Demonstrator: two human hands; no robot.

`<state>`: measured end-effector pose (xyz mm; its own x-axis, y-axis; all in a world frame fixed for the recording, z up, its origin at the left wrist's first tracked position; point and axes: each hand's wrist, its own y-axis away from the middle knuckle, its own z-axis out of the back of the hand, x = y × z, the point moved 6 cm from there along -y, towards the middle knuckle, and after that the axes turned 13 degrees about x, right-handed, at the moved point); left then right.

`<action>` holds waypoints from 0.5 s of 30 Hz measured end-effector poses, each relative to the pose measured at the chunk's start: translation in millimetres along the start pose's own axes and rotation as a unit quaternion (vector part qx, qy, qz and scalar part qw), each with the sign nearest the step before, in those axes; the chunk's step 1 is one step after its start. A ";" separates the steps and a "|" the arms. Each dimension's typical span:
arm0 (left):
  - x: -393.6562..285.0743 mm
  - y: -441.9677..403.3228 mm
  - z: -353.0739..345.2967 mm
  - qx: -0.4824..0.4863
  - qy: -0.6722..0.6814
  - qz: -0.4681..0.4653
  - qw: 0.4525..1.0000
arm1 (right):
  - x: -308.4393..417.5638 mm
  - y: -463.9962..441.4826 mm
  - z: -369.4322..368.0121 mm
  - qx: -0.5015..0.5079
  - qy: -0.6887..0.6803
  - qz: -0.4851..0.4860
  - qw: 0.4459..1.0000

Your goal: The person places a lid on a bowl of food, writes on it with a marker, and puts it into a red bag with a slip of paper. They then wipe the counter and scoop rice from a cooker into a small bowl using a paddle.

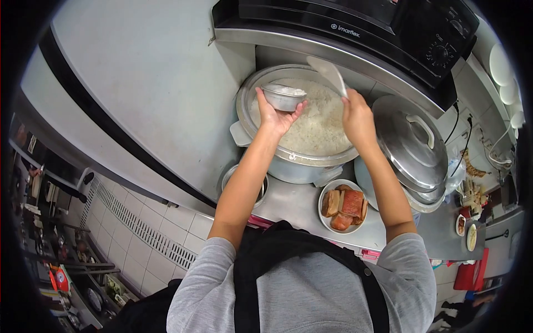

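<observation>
My left hand (277, 115) cups a small metal bowl (282, 101) from below, its fingers and thumb around the sides. White rice (288, 90) shows inside the bowl. In my right hand (358, 119) is a pale rice paddle (328, 73), its blade raised and pointing up to the left. Both hands are above a large round rice cooker pot (244, 97), whose inside holds a wide bed of cooked rice (319, 125). The paddle's blade is apart from the bowl and over the pot's far rim.
A bowl of browned meat chunks (343, 208) stands on the steel counter (288, 205). Right of the pot is another large cooker with a metal lid (408, 141). A black oven (355, 33) overhangs the back. A metal container (261, 191) sits beside my left forearm.
</observation>
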<state>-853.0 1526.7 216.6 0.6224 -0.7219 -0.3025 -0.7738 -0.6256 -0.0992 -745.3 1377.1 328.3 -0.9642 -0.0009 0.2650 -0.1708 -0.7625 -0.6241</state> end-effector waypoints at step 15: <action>-61.7 23.9 -2.6 -0.038 -0.083 -0.102 0.991 | 24.4 78.2 11.2 0.246 -0.109 -0.054 0.962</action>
<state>-909.6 1555.5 235.3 0.7322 -0.5232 -0.4361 -0.6188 -0.7786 -0.1048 -780.0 1310.2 294.2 -0.8717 0.0004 0.4900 -0.0990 -0.9795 -0.1753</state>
